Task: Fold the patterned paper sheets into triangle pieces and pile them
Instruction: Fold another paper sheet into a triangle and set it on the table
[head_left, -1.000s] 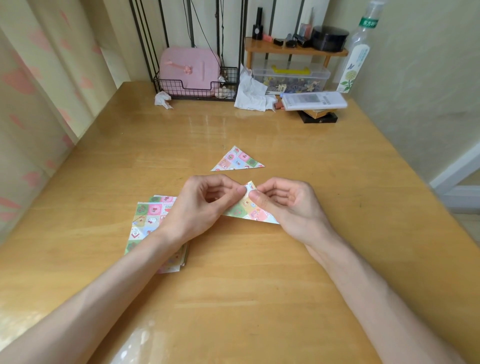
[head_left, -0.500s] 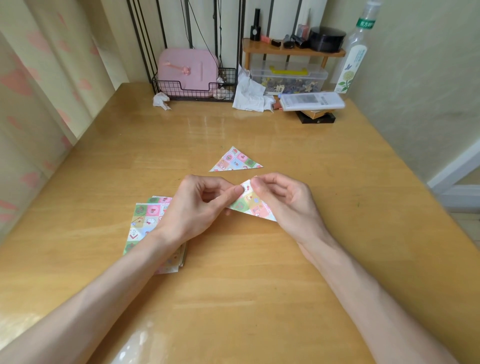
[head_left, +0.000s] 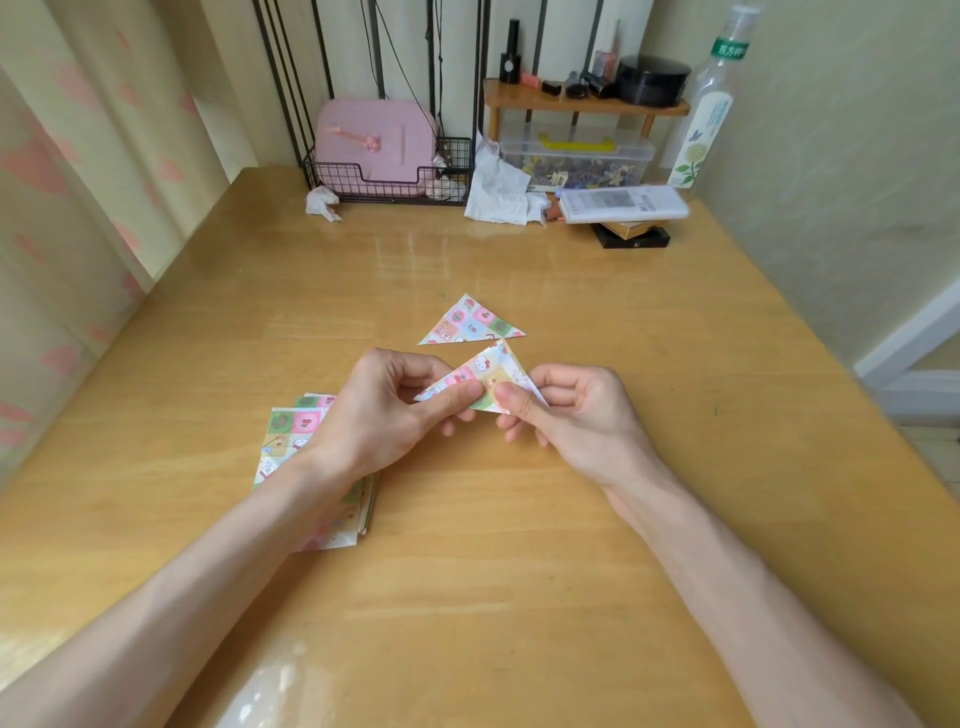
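- While both hands hover over the middle of the table (head_left: 519, 571), the left hand (head_left: 384, 415) pinches the left part of a folded paper triangle (head_left: 485, 371), thumb on top and the other fingers curled in under it.
- The right hand (head_left: 576, 415) pinches the same triangle at its lower right edge, thumb pressed on the upper face and the remaining fingers curled beneath.
- The held triangle seems to be raised slightly off the table. Its apex points away from the person, and its face of pastel cartoon squares is turned up.
- A second triangle (head_left: 470, 325) lies flat on the table just beyond the held one. Their nearest tips look very close, but whether they touch is hard to tell from this angle.
- A stack (head_left: 285, 431) of unfolded patterned sheets lies on the table to the left, partly hidden under the left wrist and forearm.
- Along the far edge stands a wire basket (head_left: 452, 156) holding a pink case (head_left: 374, 140), with a small crumpled tissue (head_left: 322, 203) just left of it and a larger one (head_left: 498, 192) to its right.
- Further right, a wooden shelf (head_left: 582, 104) carries small dark bottles and a black tin (head_left: 652, 78), and a clear box (head_left: 576, 161) sits under it.
- A white remote (head_left: 623, 203) rests in front of the box, and a tall bottle (head_left: 706, 114) stands at the right.
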